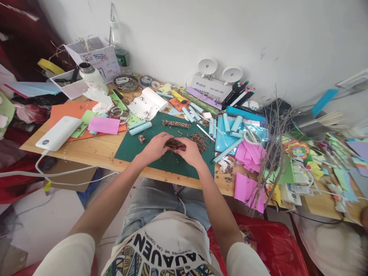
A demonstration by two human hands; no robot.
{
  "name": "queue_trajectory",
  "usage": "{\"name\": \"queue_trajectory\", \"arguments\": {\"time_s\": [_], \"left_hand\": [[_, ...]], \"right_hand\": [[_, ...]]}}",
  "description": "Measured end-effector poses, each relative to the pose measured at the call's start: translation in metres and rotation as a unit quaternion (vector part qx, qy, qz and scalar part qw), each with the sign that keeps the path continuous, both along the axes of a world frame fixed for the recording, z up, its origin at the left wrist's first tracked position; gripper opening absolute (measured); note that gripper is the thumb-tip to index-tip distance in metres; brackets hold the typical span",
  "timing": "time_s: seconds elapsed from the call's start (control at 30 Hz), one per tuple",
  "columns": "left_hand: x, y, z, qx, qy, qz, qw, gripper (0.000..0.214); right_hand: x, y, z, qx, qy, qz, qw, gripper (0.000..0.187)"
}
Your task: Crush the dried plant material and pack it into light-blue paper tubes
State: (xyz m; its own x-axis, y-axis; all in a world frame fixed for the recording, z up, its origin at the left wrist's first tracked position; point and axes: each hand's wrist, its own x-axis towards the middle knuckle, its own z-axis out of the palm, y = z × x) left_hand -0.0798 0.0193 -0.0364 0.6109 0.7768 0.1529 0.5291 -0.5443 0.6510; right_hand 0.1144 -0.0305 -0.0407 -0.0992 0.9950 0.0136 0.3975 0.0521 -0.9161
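Our left hand (pixel 156 147) and right hand (pixel 190 151) jointly hold a brown clump (pixel 171 143) between front and back edges of the green mat (pixel 132 147); likely we're shaping it, next move calls for even finger pressure.

The white shirt (pixel 179 227) reads "OURSELVES WE CAN CONTROL".

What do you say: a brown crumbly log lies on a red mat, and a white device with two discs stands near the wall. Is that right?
The mat is green, not red, as the head view shows; the brown log and white device are right.
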Motion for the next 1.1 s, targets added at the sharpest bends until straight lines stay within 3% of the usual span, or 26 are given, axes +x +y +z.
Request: {"name": "queue_trajectory", "arguments": {"time_s": [0.13,0.3,0.4,0.5,0.67,0.77,0.9,1.1], "left_hand": [[0.003,0.001,-0.009,-0.001,0.015,-0.003,1.0,0.046],[0.011,0.0,-0.021,0.008,0.012,0.028,1.0,0.028],[0.013,-0.002,-0.023,-0.003,-0.029,0.056,0.998,0.018],[0.009,-0.003,-0.021,-0.019,-0.078,0.085,0.993,0.017],[0.001,-0.002,-0.013,-0.047,-0.129,0.128,0.982,0.021],[-0.001,-0.002,-0.012,-0.078,-0.149,0.105,0.98,0.028],[0.001,-0.004,-0.02,-0.124,-0.163,0.08,0.976,0.038],[0.004,-0.006,-0.024,-0.113,-0.134,0.108,0.979,0.024]], "right_hand": [[0.003,0.005,-0.003,0.035,-0.074,0.009,0.997,0.056],[-0.004,0.018,-0.014,0.085,-0.191,0.003,0.978,0.029],[-0.01,0.019,-0.02,0.073,-0.125,-0.068,0.987,0.017],[-0.013,0.014,-0.023,0.017,0.031,-0.132,0.991,0.011],[-0.013,0.011,-0.023,-0.047,0.234,-0.189,0.952,0.028],[-0.013,0.012,-0.023,-0.035,0.244,-0.196,0.949,0.027],[-0.015,0.011,-0.024,-0.013,0.204,-0.165,0.965,0.026],[-0.025,0.008,-0.024,-0.002,0.177,-0.174,0.969,0.022]]}}
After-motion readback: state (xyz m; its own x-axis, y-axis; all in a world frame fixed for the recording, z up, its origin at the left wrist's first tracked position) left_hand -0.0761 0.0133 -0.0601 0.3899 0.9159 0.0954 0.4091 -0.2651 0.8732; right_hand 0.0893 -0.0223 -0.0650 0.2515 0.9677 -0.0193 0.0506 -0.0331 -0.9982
